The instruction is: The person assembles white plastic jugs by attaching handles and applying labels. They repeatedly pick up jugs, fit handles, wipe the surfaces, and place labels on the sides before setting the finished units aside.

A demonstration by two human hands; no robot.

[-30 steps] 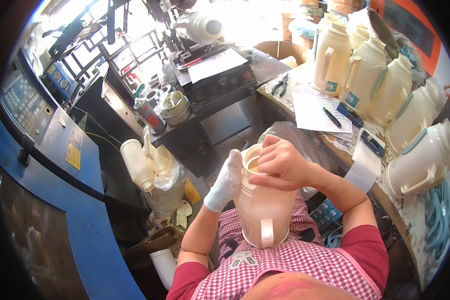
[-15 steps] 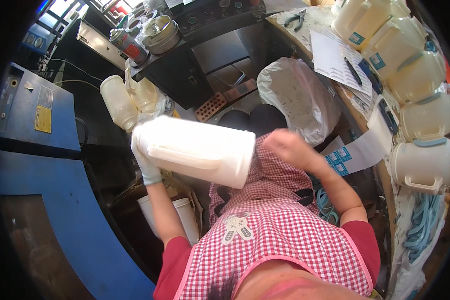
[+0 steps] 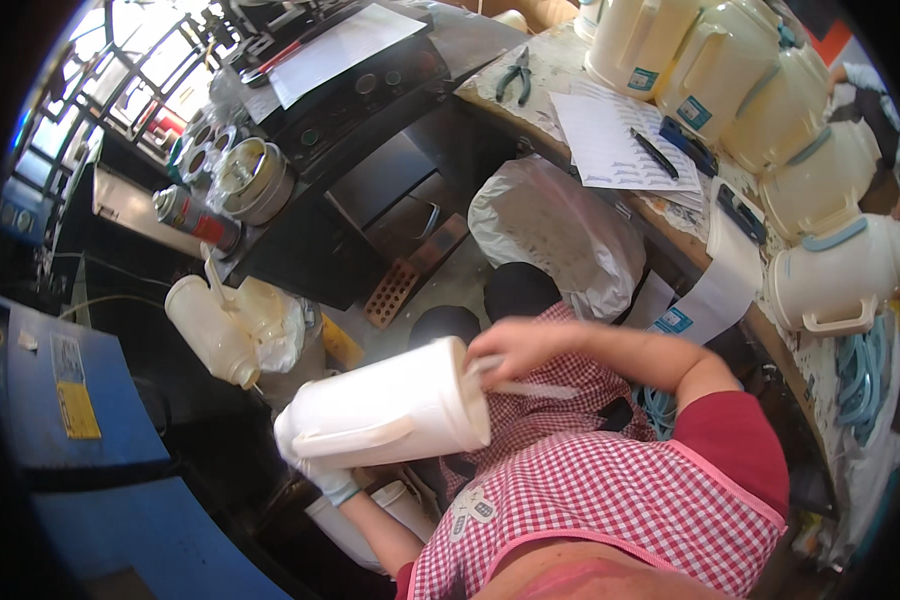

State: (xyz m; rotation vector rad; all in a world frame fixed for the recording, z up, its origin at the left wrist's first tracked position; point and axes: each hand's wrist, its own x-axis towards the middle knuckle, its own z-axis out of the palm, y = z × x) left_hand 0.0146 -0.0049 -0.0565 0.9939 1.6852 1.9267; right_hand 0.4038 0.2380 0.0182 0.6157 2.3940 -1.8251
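Note:
A white plastic jug (image 3: 390, 410) lies on its side in front of my chest, handle facing me and open mouth to the right. My left hand (image 3: 315, 470), in a white glove, grips its base from below at the left end. My right hand (image 3: 515, 350), bare, rests at the rim of the jug's mouth. Its fingers are closed on a thin pale strip (image 3: 540, 388) that points right, across my checked apron. Whether the strip is a tool or a trimming I cannot tell.
A workbench (image 3: 670, 240) on the right carries several cream jugs (image 3: 820, 270), printed sheets (image 3: 610, 140), a pen and pliers (image 3: 515, 75). A filled plastic bag (image 3: 555, 235) sits below it. Ahead is a black machine (image 3: 360, 110) with tins and a spray can (image 3: 195, 215). Blue cabinet (image 3: 60, 410) at left.
The jug went from upright against my chest to lying sideways, held at its base by my left hand. My right hand left the jug, then came back to its mouth.

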